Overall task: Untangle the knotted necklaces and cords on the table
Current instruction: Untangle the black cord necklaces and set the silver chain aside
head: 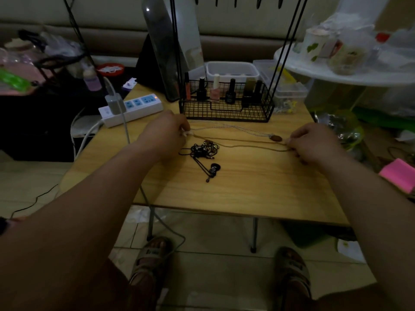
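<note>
While our left hand (167, 131) and right hand (314, 142) pinch the ends of the brown cord (242, 142), stretched long over the bench (247, 191), the black tangle (203, 150) beside it is not undone yet.

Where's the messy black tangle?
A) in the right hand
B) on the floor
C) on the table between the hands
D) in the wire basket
C: the black tangle lies on the table between the left hand and right hand, which pinch a tan cord instead.
</note>
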Demonstrator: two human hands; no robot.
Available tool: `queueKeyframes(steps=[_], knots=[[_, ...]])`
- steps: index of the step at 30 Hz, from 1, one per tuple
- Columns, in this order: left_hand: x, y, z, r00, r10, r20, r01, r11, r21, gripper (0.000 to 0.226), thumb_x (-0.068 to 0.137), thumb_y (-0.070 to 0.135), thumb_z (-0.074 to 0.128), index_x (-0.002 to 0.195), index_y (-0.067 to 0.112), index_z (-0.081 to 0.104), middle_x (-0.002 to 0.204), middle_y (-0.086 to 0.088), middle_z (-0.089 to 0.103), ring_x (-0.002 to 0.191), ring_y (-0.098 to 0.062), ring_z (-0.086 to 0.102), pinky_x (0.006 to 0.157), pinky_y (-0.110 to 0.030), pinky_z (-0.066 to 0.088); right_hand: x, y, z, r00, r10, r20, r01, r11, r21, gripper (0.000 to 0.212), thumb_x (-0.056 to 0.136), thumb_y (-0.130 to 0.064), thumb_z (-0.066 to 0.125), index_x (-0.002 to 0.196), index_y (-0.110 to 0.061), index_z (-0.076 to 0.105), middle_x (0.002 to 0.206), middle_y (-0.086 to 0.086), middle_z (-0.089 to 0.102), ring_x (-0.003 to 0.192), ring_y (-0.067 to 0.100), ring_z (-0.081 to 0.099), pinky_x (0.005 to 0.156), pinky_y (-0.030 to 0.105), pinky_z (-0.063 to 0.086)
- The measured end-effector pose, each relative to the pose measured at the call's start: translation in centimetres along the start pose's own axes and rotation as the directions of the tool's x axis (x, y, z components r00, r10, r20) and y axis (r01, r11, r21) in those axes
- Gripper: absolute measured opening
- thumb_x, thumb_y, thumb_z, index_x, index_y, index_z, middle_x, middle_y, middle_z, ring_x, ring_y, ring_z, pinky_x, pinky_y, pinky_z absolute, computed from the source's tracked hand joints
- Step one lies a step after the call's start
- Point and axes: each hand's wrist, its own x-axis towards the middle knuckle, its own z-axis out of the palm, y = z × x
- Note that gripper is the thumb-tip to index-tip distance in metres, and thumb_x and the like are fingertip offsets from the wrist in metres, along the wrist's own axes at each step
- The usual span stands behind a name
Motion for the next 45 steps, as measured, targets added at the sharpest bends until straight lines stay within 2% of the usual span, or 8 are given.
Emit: queueKeyframes(steps=[5,8,13,19,26,31,34,45], knots=[[-1.1,1.4,-1.3,0.998,0.057,0.009,-0.056,0.995,-0.079,0.031,0.093,0.020,0.071,0.122,0.025,0.062,0.117,0.001,0.057,0.092,-0.012,0.055,0.067,-0.027,0.040,-2.2,-1.9,1.0,0.968,-0.229,-0.099,0.224,0.973,-0.062,0.022,0.092,-0.028,0.075,0.111,-0.024,0.065,0.110,-0.002,0.064,0.104,0.021,0.062,0.084,0.038,0.053],[-2.2,2.0,-1.9,0.978,0.118,0.172,-0.107,0.992,-0.072,0.031,0.093,0.025,0.071,0.123,0.028,0.063,0.114,0.006,0.059,0.093,-0.009,0.055,0.070,-0.026,0.042,-6.4,-5.0,2.7,0.864,-0.444,0.237,0.455,0.890,0.008,0.012,0.096,-0.030,0.071,0.108,-0.030,0.068,0.101,-0.014,0.062,0.096,0.007,0.060,0.075,0.022,0.045],[-3.0,1.6,-1.6,0.946,0.107,0.307,-0.108,0.994,-0.013,0.040,0.092,0.023,0.072,0.127,0.033,0.055,0.118,0.007,0.058,0.096,-0.011,0.056,0.071,-0.026,0.044,-9.7,-6.9,6.7,0.717,-0.538,0.442,0.659,0.731,-0.178,0.036,0.084,-0.062,0.071,0.109,-0.038,0.063,0.108,-0.013,0.051,0.097,0.008,0.055,0.079,0.035,0.052],[-2.8,0.8,-1.4,0.942,0.091,0.324,-0.090,0.996,-0.018,0.011,0.096,0.026,0.068,0.106,0.028,0.064,0.104,0.008,0.060,0.093,-0.012,0.057,0.070,-0.029,0.046,-8.7,-5.2,4.2,0.687,-0.537,0.489,0.700,0.669,-0.250,0.005,0.092,-0.036,0.065,0.092,-0.035,0.060,0.101,-0.014,0.052,0.091,0.006,0.055,0.083,0.037,0.055],[-3.2,2.6,-2.6,0.967,0.140,0.211,-0.036,0.900,-0.434,0.009,0.102,0.033,0.063,0.097,0.027,0.067,0.092,0.006,0.069,0.083,-0.010,0.065,0.069,-0.027,0.051,-7.4,-3.3,1.6,0.755,-0.435,0.491,0.613,0.735,-0.290,0.010,0.092,-0.034,0.068,0.097,-0.037,0.060,0.104,-0.014,0.058,0.091,0.002,0.055,0.082,0.031,0.053],[-2.4,4.4,-2.8,0.976,0.151,0.156,-0.009,0.746,-0.666,0.012,0.105,0.025,0.057,0.101,0.017,0.065,0.093,0.000,0.076,0.085,-0.012,0.073,0.074,-0.033,0.057,-7.5,-4.1,3.8,0.801,-0.473,0.367,0.478,0.875,0.084,0.053,0.086,-0.049,0.078,0.132,-0.036,0.054,0.113,-0.017,0.063,0.105,0.000,0.060,0.089,0.025,0.050],[-2.0,5.1,-2.6,0.973,0.135,0.185,0.045,0.676,-0.735,0.014,0.107,0.025,0.056,0.102,0.013,0.063,0.090,-0.003,0.077,0.084,-0.016,0.073,0.074,-0.034,0.058,-7.4,-5.2,5.0,0.785,-0.490,0.379,0.429,0.871,0.239,0.025,0.091,-0.038,0.076,0.113,-0.032,0.066,0.096,-0.010,0.072,0.088,0.003,0.067,0.081,0.029,0.055],[-3.0,6.1,-1.1,0.889,0.164,0.428,0.294,0.512,-0.807,0.036,0.098,0.033,0.068,0.131,0.021,0.062,0.114,-0.005,0.077,0.104,-0.021,0.075,0.091,-0.039,0.059,-6.9,-5.0,3.5,0.801,-0.380,0.463,-0.163,0.605,0.779,0.020,0.106,-0.016,0.054,0.120,-0.005,0.062,0.095,0.009,0.071,0.084,0.027,0.067,0.066,0.038,0.057]])
